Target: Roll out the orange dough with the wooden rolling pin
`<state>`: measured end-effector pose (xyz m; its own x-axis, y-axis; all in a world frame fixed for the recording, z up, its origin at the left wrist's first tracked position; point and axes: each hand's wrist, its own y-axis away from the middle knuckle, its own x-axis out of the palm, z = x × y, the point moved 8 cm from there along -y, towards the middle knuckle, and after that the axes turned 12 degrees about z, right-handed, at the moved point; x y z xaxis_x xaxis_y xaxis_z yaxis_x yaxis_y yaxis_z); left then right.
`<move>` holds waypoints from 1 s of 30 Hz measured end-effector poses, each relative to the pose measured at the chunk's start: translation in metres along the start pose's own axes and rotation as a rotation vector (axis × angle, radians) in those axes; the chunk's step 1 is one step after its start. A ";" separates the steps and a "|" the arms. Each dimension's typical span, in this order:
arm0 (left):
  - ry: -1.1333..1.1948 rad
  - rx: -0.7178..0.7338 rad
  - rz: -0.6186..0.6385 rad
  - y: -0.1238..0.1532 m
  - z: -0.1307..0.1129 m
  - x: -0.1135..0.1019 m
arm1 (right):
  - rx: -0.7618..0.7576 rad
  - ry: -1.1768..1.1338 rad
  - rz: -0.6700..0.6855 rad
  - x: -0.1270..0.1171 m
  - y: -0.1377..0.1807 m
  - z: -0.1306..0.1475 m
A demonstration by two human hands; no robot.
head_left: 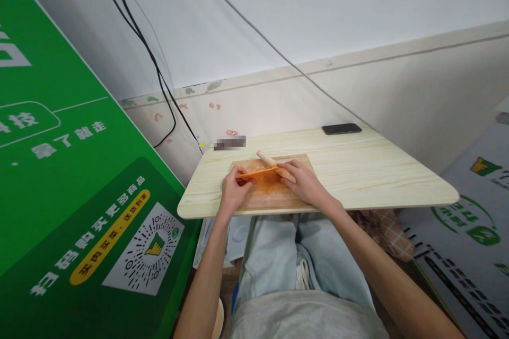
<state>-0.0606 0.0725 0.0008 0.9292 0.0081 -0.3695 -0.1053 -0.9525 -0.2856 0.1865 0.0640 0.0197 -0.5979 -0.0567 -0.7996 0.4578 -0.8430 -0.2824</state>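
Note:
A thin, flat orange piece, dough by its look (259,174), is raised at a tilt above the wooden board (274,201). My left hand (235,186) pinches its left edge between thumb and fingers. The sheet's right end meets a pale wooden rolling pin (265,158), which slants across the board. My right hand (304,183) is closed around the pin's near part, thumb on one side and fingers on the other. Whether its fingertips also grip the dough cannot be made out. Orange smears and whitish flour-like traces mark the board.
The board lies on a pale wood-grain table (382,175) against the wall. A black phone (341,128) rests at the back right, and a blurred dark object (229,143) at the back left. Cables (159,71) hang at left beside a green printed panel (59,169).

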 end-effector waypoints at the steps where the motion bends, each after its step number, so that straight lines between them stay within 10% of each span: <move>1: -0.005 0.004 -0.005 0.000 0.001 -0.001 | 0.000 0.000 0.001 0.000 0.000 0.000; 30: 0.157 0.062 -0.048 0.002 0.000 -0.008 | 0.011 0.010 0.012 0.002 -0.001 -0.002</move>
<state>-0.0679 0.0707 0.0029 0.9771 0.0011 -0.2126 -0.0762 -0.9317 -0.3551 0.1859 0.0661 0.0172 -0.5854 -0.0615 -0.8084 0.4579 -0.8480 -0.2670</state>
